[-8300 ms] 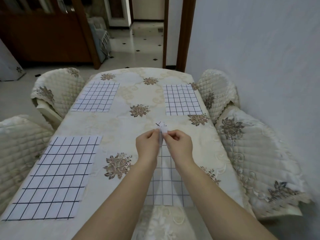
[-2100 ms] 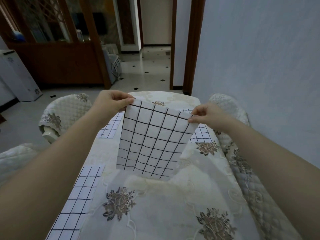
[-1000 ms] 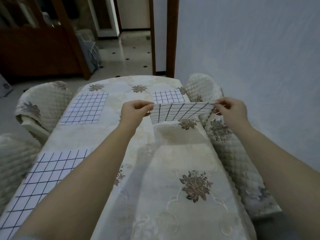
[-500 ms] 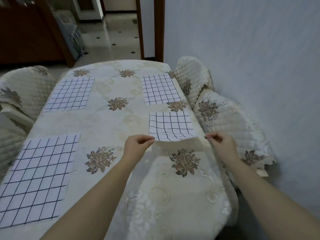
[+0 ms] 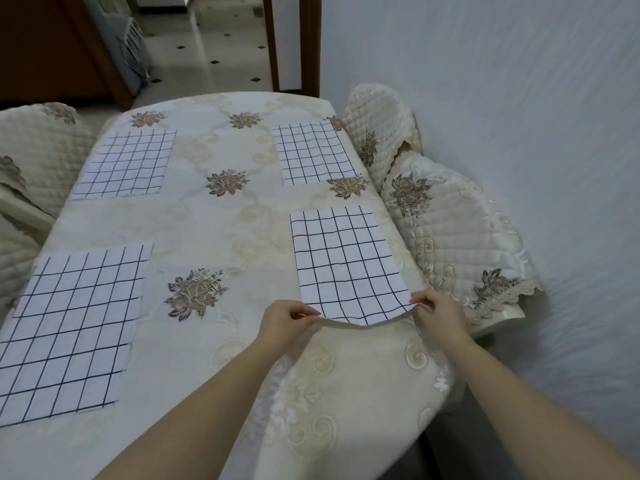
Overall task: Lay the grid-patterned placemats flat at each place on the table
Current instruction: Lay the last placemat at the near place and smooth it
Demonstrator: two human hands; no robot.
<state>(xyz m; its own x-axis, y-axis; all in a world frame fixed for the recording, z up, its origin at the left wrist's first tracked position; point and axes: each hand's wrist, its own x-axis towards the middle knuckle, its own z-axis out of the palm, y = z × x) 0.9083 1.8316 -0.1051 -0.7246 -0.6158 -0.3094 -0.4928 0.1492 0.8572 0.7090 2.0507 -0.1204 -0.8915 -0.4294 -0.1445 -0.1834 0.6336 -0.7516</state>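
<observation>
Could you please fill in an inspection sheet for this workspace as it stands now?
Surface: table under a cream floral cloth.
Job's things: far-left placemat, far-right placemat and near-left placemat lie flat; near-right placemat has its near edge lifted.
Clutter: nothing seen.
Grippers: left hand and right hand each pinch a near corner of that mat.
Cables: nothing seen.
Surroundings: quilted chairs, white wall, tiled floor beyond.

A person's two bare arms
The left hand and right hand are uncovered, both forearms bare along the whole length that shows
</observation>
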